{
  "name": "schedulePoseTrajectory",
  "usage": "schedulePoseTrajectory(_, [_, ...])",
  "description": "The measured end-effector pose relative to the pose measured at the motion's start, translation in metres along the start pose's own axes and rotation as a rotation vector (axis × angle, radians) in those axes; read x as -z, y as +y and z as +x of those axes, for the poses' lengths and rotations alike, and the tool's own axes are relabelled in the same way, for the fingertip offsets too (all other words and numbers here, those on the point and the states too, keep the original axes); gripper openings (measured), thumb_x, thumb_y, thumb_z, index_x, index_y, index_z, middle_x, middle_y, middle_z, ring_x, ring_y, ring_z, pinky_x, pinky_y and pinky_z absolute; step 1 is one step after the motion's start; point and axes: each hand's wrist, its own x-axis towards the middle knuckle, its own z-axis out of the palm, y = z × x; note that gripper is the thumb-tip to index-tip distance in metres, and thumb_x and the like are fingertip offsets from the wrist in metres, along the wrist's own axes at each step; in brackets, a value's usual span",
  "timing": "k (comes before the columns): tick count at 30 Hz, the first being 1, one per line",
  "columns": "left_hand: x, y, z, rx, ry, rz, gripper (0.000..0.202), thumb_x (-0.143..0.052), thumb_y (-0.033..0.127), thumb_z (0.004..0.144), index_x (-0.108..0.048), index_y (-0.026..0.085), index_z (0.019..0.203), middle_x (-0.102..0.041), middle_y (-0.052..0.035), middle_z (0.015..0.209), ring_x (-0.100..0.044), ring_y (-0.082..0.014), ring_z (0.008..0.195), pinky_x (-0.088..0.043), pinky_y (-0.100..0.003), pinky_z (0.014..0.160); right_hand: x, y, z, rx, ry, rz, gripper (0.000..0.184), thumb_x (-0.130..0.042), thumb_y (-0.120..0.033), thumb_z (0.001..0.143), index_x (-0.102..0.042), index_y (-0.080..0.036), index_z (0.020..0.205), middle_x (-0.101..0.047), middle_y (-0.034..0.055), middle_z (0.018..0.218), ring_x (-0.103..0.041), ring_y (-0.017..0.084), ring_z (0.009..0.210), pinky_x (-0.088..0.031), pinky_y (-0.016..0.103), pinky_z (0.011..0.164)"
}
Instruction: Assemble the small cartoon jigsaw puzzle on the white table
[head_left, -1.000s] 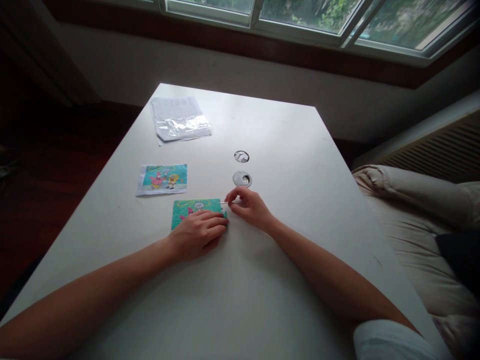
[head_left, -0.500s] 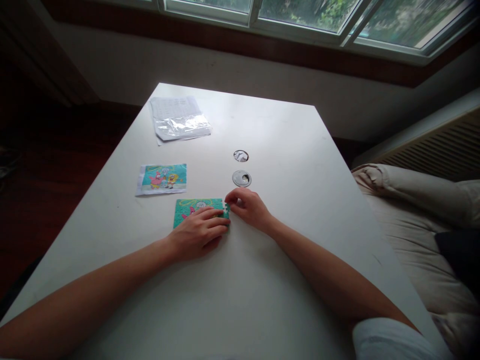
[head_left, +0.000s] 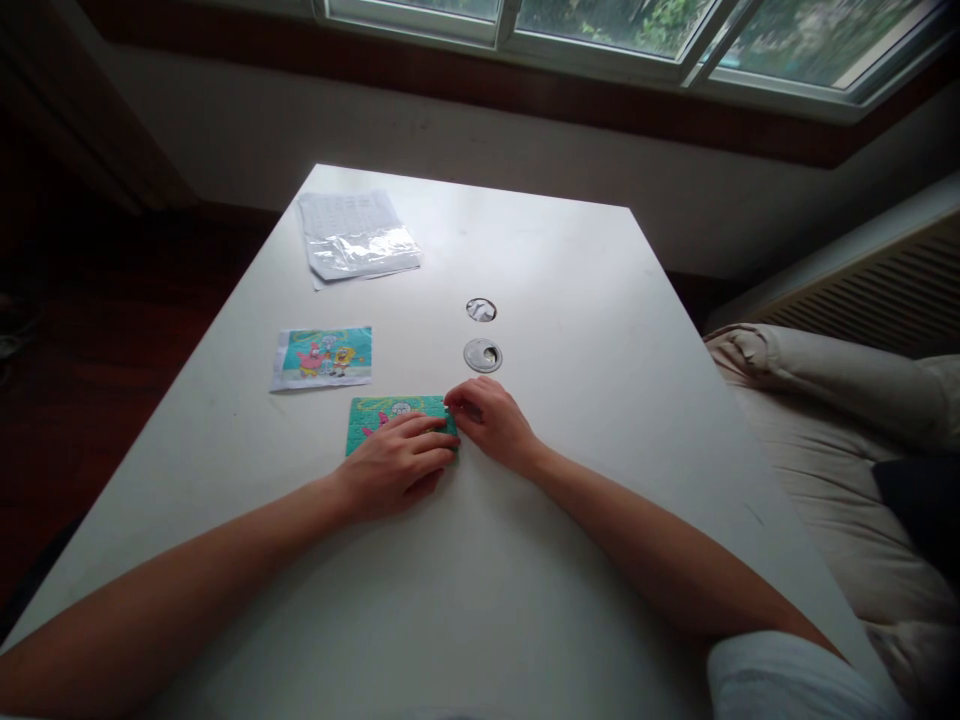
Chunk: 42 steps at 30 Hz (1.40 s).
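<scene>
A small green cartoon jigsaw puzzle (head_left: 390,411) lies on the white table (head_left: 540,250). My left hand (head_left: 394,465) rests flat on its lower half with the fingers stretched out, holding it down. My right hand (head_left: 491,425) is curled at the puzzle's upper right corner, and its fingertips are pinched on a small puzzle piece there. The fingers hide the piece and the corner itself.
A printed picture (head_left: 322,357) of the same cartoon lies left of the puzzle. A clear plastic bag on a paper sheet (head_left: 356,238) sits at the far left. Beyond my right hand are a round cable hole (head_left: 481,310) and its grey cap (head_left: 482,355). Beige bedding (head_left: 825,400) lies right of the table.
My right hand brought a small piece down to the puzzle's right edge and now covers the upper right corner. My left hand stayed flat on the puzzle.
</scene>
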Motion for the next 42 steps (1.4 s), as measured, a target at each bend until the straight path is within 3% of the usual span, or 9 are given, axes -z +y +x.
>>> schedulePoseTrajectory(12, [-0.001,-0.001,0.000,-0.004,-0.007,-0.012,0.024,-0.047,0.020,0.098,-0.066,0.020,0.113,-0.068,-0.0071,0.128,-0.055,-0.0259,0.126,-0.042,-0.045,0.110,0.000,0.001,-0.003,0.015,-0.027,-0.125,0.010,-0.065,-0.018,0.090,-0.068,-0.024,0.097,-0.062,0.0044,0.093,-0.052,0.022,0.095,-0.042,0.036,0.089])
schedulePoseTrajectory(22, [-0.002,-0.003,-0.001,0.025,-0.019,-0.009,0.023,-0.048,0.020,0.099,-0.065,0.019,0.115,-0.064,-0.0087,0.133,-0.055,-0.0256,0.126,-0.042,-0.044,0.110,0.003,-0.002,-0.001,-0.042,-0.056,-0.188,0.004,-0.068,-0.023,0.088,-0.068,-0.024,0.091,-0.060,0.0043,0.092,-0.051,0.022,0.093,-0.040,0.035,0.085])
schedulePoseTrajectory(27, [-0.003,-0.002,-0.001,0.079,0.003,0.062,0.025,-0.048,0.019,0.099,-0.063,0.018,0.119,-0.062,-0.0100,0.135,-0.054,-0.0270,0.125,-0.043,-0.046,0.107,0.009,0.001,0.000,-0.037,-0.021,-0.090,0.005,-0.065,-0.019,0.089,-0.068,-0.023,0.088,-0.061,0.0025,0.085,-0.054,0.020,0.087,-0.041,0.033,0.082])
schedulePoseTrajectory(32, [-0.001,0.001,0.000,0.102,-0.013,0.100,0.028,-0.049,0.019,0.099,-0.061,0.019,0.123,-0.061,-0.0102,0.136,-0.053,-0.0280,0.125,-0.043,-0.047,0.105,0.024,0.014,0.001,-0.080,0.096,-0.033,0.014,-0.057,-0.014,0.092,-0.068,-0.023,0.095,-0.062,0.0026,0.088,-0.056,0.017,0.080,-0.045,0.031,0.077])
schedulePoseTrajectory(42, [0.002,0.003,0.001,0.121,-0.072,0.115,0.030,-0.052,0.024,0.098,-0.060,0.020,0.127,-0.058,-0.0097,0.142,-0.052,-0.0288,0.126,-0.042,-0.049,0.107,0.017,0.024,0.004,0.008,-0.012,-0.275,0.020,-0.063,-0.023,0.094,-0.069,-0.027,0.113,-0.060,0.0060,0.096,-0.054,0.022,0.094,-0.046,0.035,0.086])
